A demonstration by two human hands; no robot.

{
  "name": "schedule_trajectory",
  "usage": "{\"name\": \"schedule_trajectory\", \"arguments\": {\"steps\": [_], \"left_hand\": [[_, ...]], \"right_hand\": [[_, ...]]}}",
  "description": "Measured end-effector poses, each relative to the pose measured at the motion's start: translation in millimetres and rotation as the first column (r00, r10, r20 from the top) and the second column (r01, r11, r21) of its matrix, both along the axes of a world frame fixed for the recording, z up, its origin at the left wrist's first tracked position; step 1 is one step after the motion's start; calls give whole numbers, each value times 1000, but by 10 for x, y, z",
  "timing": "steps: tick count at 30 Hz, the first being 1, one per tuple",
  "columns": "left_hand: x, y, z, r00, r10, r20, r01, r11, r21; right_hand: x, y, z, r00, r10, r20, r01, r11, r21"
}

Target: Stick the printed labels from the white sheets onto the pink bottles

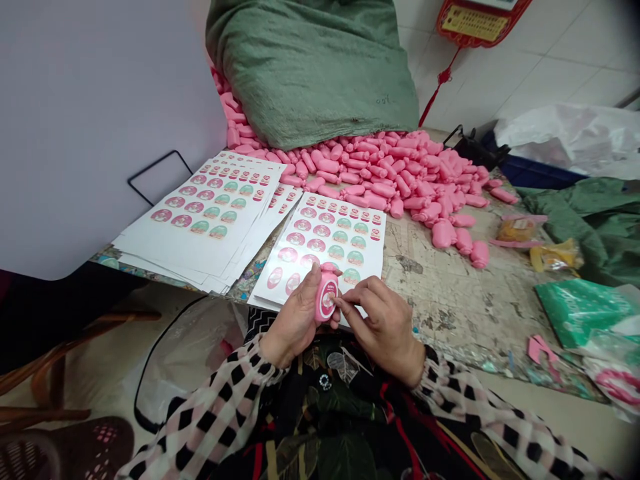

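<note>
My left hand is closed around a small pink plastic bottle, held upright above the table's front edge. An oval pink-and-white sticker covers the bottle's front. Thumb and forefinger of my right hand are pinched together at the sticker's right edge, touching it. Just behind the bottle lies a sheet of stickers in pink and green, several of its ovals partly hidden by my hands. Farther left is a stack of similar sticker sheets.
A large heap of pink bottles spreads across the table's back, under a green sack. At right are small yellow packets, a green package, pink scissors and a blue crate. A pale panel stands left.
</note>
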State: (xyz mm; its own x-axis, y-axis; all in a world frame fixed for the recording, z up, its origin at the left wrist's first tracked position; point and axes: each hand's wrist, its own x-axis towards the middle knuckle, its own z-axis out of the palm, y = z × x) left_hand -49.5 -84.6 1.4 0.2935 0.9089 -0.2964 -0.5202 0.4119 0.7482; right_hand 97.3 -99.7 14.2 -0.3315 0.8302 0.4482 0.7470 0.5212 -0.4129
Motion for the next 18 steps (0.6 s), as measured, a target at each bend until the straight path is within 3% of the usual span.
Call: {"name": "schedule_trajectory", "arguments": {"steps": [9,14,16,18], "left_hand": [[6,-39,-36,993,60,-101,-55,997,50],[-61,-17,-29,996,57,-69,-56,998,12],[-70,-12,-32,999,34,-26,-34,999,-12],[-59,-13,-32,1000,6,6,-6,1000,-30]], "right_hand": [[-25,-4,33,998,-35,-47,27,988,-155],[86,78,71,986,-159,-40,157,986,-64],[113,122,63,972,-174,-159,150,977,-153],[95,156,38,917,-195,-348,68,936,-345]]}}
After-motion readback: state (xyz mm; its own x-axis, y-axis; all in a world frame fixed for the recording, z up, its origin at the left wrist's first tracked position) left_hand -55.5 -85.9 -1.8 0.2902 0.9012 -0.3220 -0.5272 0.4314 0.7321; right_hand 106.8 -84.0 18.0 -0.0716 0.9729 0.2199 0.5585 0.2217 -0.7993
